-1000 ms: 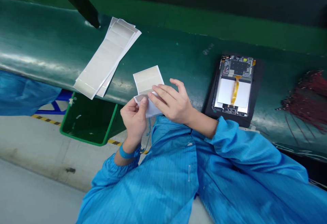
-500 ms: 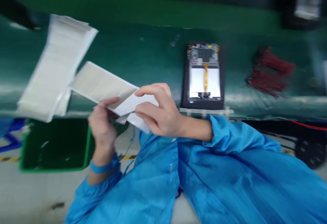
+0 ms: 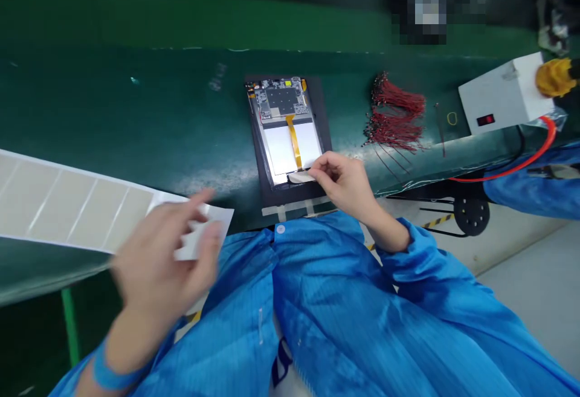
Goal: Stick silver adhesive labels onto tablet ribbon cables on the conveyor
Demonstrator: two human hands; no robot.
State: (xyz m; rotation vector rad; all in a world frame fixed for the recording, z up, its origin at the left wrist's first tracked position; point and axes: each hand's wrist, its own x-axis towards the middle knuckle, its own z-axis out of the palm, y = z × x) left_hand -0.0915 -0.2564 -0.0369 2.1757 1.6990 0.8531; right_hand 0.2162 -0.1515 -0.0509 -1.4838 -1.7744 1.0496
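An opened tablet (image 3: 296,137) lies on a dark pad (image 3: 327,137), its circuit board (image 3: 281,101), pale battery area and orange ribbon cable (image 3: 293,137) exposed. My right hand (image 3: 344,182) pinches a small pale sticker (image 3: 299,177) at the tablet's near edge; the sticker reaches over that edge. My left hand (image 3: 163,252), smeared by motion, hovers over the sheet of stickers (image 3: 77,203) at the left, thumb and forefinger apart. A bare white end of the backing shows beneath its fingers.
Bundled red wires (image 3: 396,113) lie right of the tablet. Farther right stands a white box (image 3: 502,95) with a red switch, near a red cable (image 3: 546,137). Another person's blue sleeve (image 3: 534,191) shows at the right edge. The green bench edge runs before me.
My right hand has moved from the sticker sheet to the tablet's near edge, carrying a sticker. The sheet is down at the left, my left hand's fingers apart above it. The view has shifted right.
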